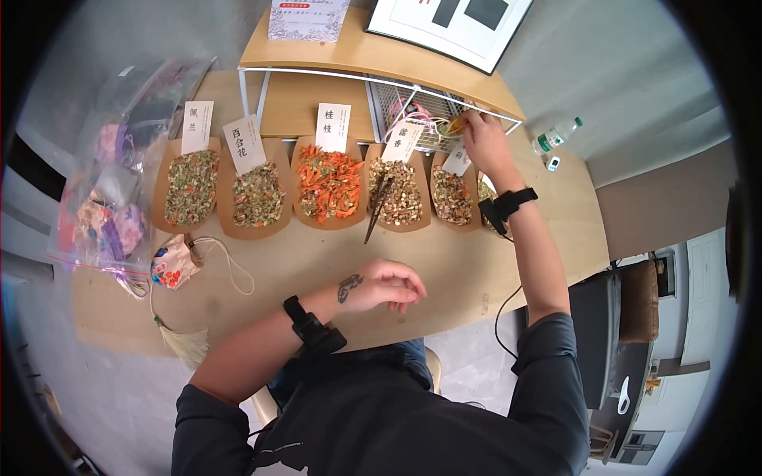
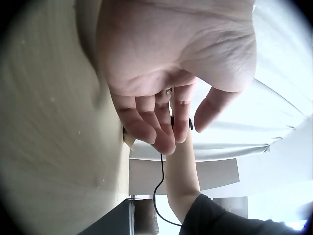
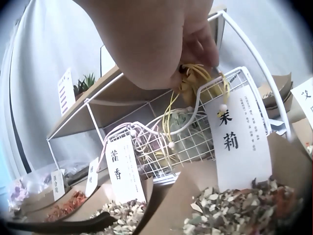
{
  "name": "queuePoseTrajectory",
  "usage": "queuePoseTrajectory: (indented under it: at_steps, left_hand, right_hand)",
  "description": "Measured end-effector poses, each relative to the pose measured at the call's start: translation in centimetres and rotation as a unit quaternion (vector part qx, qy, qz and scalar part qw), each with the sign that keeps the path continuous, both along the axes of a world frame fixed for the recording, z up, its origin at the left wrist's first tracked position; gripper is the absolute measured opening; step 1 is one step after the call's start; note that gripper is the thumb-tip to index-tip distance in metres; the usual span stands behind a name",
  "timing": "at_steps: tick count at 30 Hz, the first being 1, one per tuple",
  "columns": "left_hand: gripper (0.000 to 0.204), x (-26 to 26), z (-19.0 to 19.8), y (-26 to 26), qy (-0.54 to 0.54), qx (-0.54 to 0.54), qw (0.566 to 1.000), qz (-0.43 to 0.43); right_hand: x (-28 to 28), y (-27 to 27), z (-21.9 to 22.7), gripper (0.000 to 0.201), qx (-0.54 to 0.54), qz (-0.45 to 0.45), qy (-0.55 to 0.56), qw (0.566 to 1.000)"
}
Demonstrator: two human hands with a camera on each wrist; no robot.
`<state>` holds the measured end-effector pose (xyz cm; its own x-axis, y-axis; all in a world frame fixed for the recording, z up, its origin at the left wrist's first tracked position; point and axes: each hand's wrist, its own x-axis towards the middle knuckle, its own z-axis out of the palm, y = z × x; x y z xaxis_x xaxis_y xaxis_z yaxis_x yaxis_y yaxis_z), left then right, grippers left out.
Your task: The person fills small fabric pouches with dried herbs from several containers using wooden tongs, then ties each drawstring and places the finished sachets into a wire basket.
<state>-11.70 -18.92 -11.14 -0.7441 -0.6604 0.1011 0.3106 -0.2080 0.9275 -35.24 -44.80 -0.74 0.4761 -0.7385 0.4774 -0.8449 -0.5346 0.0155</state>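
At the back right, my right hand (image 1: pixel 486 143) reaches to the white wire basket (image 1: pixel 397 103) under the wooden shelf. In the right wrist view its fingers pinch a yellow drawstring pouch (image 3: pixel 187 95) at the basket's rim, its yellow cords hanging over the wires. A pale green pouch (image 3: pixel 188 132) sits inside the basket. My left hand (image 1: pixel 385 287) is over the front of the table, fingers loosely curled with nothing in them. Left of it lies a pink embroidered sachet (image 1: pixel 175 266) with a cord and a cream tassel (image 1: pixel 186 343).
Several brown paper trays of dried herbs stand in a row with white label cards, one holding orange pieces (image 1: pixel 327 186). Dark tongs (image 1: pixel 377 210) lie across another. A clear plastic bag (image 1: pixel 119 182) is at left. A water bottle (image 1: pixel 558 136) lies at right.
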Motion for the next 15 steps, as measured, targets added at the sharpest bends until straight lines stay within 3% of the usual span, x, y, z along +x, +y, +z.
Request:
queuePoseTrajectory:
  at_steps: [2, 5, 8, 11, 13, 14, 15]
  left_hand:
    - [0.022, -0.1, 0.0, 0.1, -0.003, -0.001, 1.0, -0.001]
    - [0.023, -0.1, 0.0, 0.0, -0.006, -0.008, 1.0, -0.006]
    - [0.023, -0.1, 0.0, 0.1, -0.009, -0.01, 1.0, -0.006]
    - [0.023, -0.1, -0.1, 0.0, -0.009, -0.012, 1.0, -0.007]
    - [0.024, -0.2, -0.3, 0.1, -0.014, -0.007, 1.0, -0.006]
    - [0.024, -0.5, -0.4, 0.0, -0.02, -0.003, 1.0, -0.014]
    - [0.024, -1.0, -0.7, -0.1, -0.029, 0.007, 0.999, -0.014]
  right_hand:
    - [-0.7, -1.7, -0.9, 0.022, 0.008, -0.023, -0.014, 1.0]
    - [-1.3, -3.1, -0.8, 0.029, 0.153, -0.035, 0.012, 0.988]
    - [-0.9, -3.2, -0.1, 0.033, 0.196, -0.04, 0.039, 0.979]
    - [-0.7, -0.7, 0.6, 0.038, 0.107, -0.067, 0.112, 0.986]
    - [-0.2, 2.4, 2.2, 0.041, 0.12, -0.105, 0.166, 0.973]
    - [-1.2, 3.0, 2.0, 0.047, 0.085, -0.062, 0.176, 0.979]
    - [-1.1, 4.4, 2.4, 0.049, 0.069, -0.086, 0.176, 0.978]
